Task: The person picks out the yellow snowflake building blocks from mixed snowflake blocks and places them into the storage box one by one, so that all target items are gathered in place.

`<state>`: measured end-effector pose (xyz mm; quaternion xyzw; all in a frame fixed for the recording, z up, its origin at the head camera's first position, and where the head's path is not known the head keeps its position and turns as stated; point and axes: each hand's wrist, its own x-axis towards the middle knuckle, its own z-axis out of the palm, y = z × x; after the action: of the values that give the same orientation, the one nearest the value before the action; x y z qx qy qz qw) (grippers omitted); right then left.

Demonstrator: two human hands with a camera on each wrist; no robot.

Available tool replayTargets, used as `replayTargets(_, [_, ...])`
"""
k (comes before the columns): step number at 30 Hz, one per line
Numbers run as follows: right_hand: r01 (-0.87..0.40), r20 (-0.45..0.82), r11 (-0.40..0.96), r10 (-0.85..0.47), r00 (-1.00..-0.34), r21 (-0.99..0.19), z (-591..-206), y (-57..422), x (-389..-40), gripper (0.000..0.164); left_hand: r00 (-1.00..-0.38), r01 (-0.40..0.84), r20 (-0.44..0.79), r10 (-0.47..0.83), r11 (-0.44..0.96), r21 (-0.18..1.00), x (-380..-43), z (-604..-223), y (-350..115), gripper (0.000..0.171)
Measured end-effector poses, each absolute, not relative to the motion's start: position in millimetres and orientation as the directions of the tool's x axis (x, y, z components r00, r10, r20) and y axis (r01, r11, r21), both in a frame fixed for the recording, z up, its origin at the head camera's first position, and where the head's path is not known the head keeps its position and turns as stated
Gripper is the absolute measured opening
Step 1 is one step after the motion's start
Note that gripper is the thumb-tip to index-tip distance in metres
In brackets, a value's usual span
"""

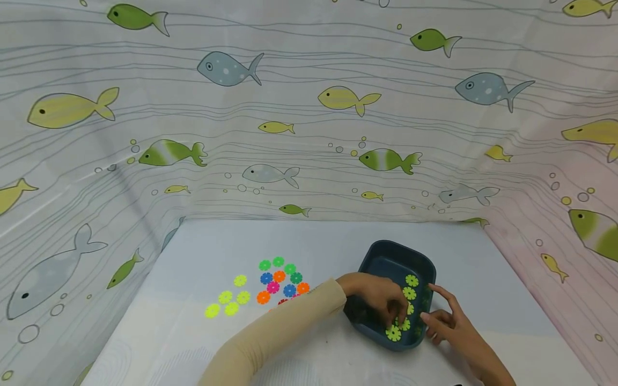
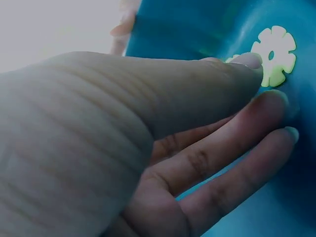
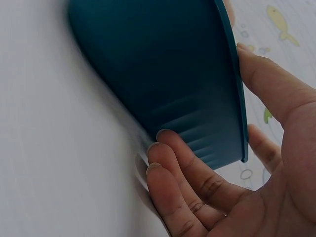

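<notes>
Beige sleeve [image 1: 275,333], lower centre; left hand [image 1: 379,294], thumb at notched disc [image 2: 282,57], can't tell if pinching; right hand [image 1: 455,328] grips smooth tub [image 1: 386,265].

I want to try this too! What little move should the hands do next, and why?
Maybe the left hand should nudge the nearest yellow flower into line: the other yellow flowers make a rough row, but this one sits off to the left. The left hand is close to it, and the right hand holds the tray.

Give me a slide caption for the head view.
The left hand reaches among yellow flower-shaped pieces in a blue tray while the right hand holds the tray's side.
</notes>
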<state>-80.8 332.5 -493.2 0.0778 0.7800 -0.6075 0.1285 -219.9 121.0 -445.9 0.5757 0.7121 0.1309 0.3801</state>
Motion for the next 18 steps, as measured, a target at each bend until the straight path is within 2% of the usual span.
replayTargets(7, [0.280,-0.296,0.260,-0.022,-0.955,-0.924,-492,331,-81,0.080,-0.135,0.651,-0.306,0.943,0.317,0.690,-226,-433,106,0.017])
replayTargets(14, [0.301,-0.312,0.276,0.001,-0.950,-0.913,-490,329,-82,0.084,-0.138,0.649,-0.168,0.976,0.218,0.729,-237,-427,84,0.018])
replayTargets(18, [0.308,-0.318,0.278,0.009,-0.948,-0.910,-490,328,-82,0.083,-0.175,0.616,-0.118,0.978,0.202,0.762,-242,-429,69,0.020])
